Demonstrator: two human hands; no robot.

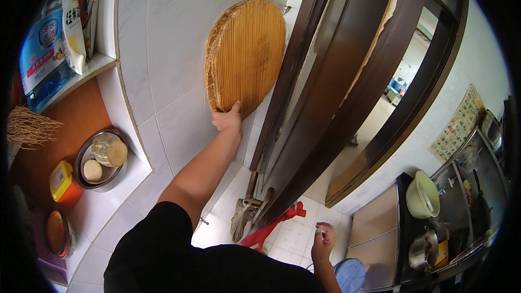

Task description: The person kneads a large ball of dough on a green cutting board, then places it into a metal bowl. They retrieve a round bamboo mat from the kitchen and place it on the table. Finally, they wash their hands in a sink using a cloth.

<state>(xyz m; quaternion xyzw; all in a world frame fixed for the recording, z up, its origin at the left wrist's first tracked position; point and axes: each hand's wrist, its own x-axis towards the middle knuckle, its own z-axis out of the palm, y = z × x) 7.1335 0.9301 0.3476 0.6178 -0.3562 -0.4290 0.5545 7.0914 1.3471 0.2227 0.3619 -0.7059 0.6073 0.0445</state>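
Two round mats or trays of tan stalks (249,54), one behind the other, hang against the tiled wall beside a dark door frame. My left hand (228,118) grips their lower edge, fingers wrapped round behind and thumb on the front. The upper edge is close to a small hook on the wall. My right hand (323,241) is low at the right, away from the mats, with its fingers curled in. Whether a small thing is between those fingers is hard to see.
Left shelves carry a blue plastic bottle (43,59), a metal bowl (100,180) with a cut squash, and a yellow-lidded tub (62,184). A dark wooden door (320,114) stands at centre. Below it lies a red object (277,225). A green basin (420,195) sits on the right counter.
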